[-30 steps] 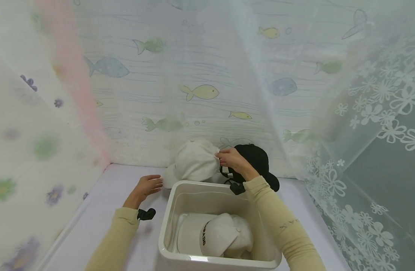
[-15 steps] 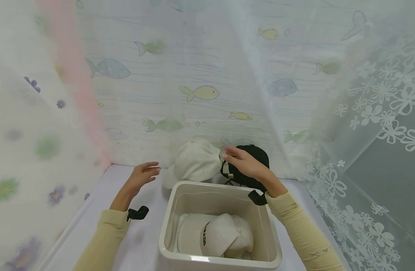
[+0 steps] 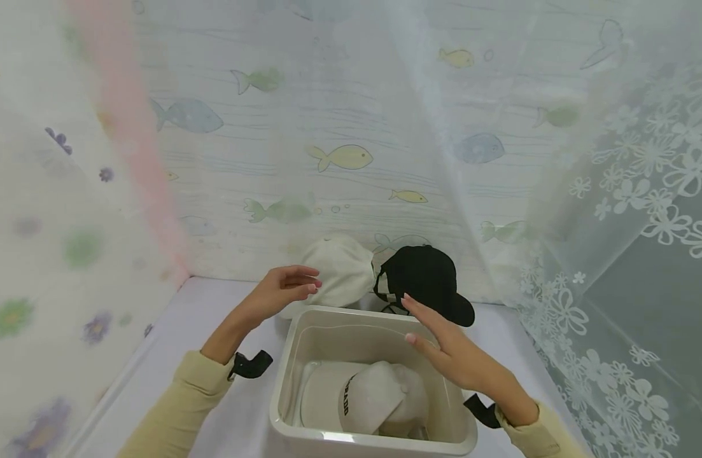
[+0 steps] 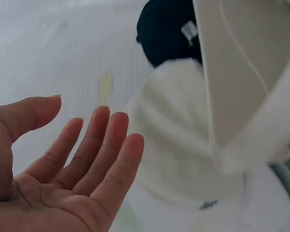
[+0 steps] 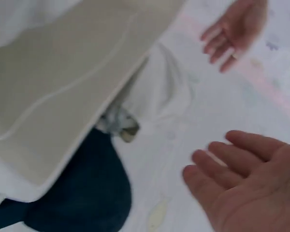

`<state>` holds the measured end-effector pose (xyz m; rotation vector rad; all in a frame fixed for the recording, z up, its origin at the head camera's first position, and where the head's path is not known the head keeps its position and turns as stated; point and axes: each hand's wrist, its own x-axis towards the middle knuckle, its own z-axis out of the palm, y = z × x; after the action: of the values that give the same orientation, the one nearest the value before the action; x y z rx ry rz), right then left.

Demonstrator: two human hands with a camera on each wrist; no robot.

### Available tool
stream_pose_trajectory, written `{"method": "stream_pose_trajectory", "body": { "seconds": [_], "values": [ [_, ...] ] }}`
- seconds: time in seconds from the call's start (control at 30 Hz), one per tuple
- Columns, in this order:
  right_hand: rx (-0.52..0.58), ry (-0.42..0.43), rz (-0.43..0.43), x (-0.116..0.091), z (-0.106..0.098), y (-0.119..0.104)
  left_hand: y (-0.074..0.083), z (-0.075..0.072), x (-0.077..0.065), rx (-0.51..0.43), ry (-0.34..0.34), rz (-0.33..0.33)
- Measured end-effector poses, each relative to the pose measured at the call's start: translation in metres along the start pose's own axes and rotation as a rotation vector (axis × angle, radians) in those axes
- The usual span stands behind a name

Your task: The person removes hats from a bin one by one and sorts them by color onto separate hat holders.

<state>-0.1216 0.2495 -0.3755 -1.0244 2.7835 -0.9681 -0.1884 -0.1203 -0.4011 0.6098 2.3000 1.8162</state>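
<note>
In the head view my left hand (image 3: pixel 276 294) hovers in front of the white cap (image 3: pixel 342 270), which stands behind the bin and is partly covered by that hand. Its fingers look relaxed in the left wrist view and hold nothing. My right hand (image 3: pixel 456 350) is over the right rim of the beige plastic bin (image 3: pixel 279 407), fingers straight, nothing held. Beside the white cap sits a black cap (image 3: pixel 428 280), its brim toward the right. Inside the bin lies a cream cap (image 3: pixel 368 397) with dark lettering, its brim to the left.
A white cloth covers the table (image 3: pixel 213 305). Behind it hangs a sheer curtain (image 3: pixel 351 95) printed with fish. More curtain with flower prints (image 3: pixel 666 216) closes off the right side, and a flowered sheet (image 3: pixel 41 254) stands at the left.
My right hand has come off the white cap and drawn back toward the bin's right rim. The left hand has moved right, across the white cap. The caps stay in place.
</note>
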Motion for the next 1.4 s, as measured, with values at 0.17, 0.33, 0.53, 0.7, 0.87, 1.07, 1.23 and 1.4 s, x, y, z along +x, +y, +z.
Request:
{"method": "stream_pose_trajectory", "body": {
  "seconds": [0.17,0.33,0.53,0.7,0.87,1.07,1.23,1.4],
  "values": [
    [-0.101,0.039,-0.074,-0.03,0.014,0.015,0.01,0.029,0.01,0.05,-0.121,0.047],
    [-0.17,0.03,-0.066,-0.055,0.023,0.024,0.011,0.054,0.019,0.103,-0.223,0.119],
    [-0.296,0.029,-0.095,-0.078,0.031,0.039,0.015,0.082,0.026,0.141,-0.352,0.13],
    [-0.371,0.046,-0.133,-0.092,0.038,0.052,0.02,0.103,0.028,0.199,-0.452,0.121],
    [-0.412,0.069,-0.178,-0.099,0.042,0.059,0.019,0.122,0.03,0.228,-0.502,0.072],
    [-0.442,0.056,-0.214,-0.104,0.044,0.065,0.016,0.141,0.032,0.295,-0.566,0.05],
    [-0.437,0.044,-0.219,-0.106,0.046,0.069,0.012,0.153,0.033,0.288,-0.611,0.054],
    [-0.433,0.065,-0.229,-0.106,0.048,0.071,0.002,0.161,0.038,0.35,-0.616,0.062]
  ]
}}
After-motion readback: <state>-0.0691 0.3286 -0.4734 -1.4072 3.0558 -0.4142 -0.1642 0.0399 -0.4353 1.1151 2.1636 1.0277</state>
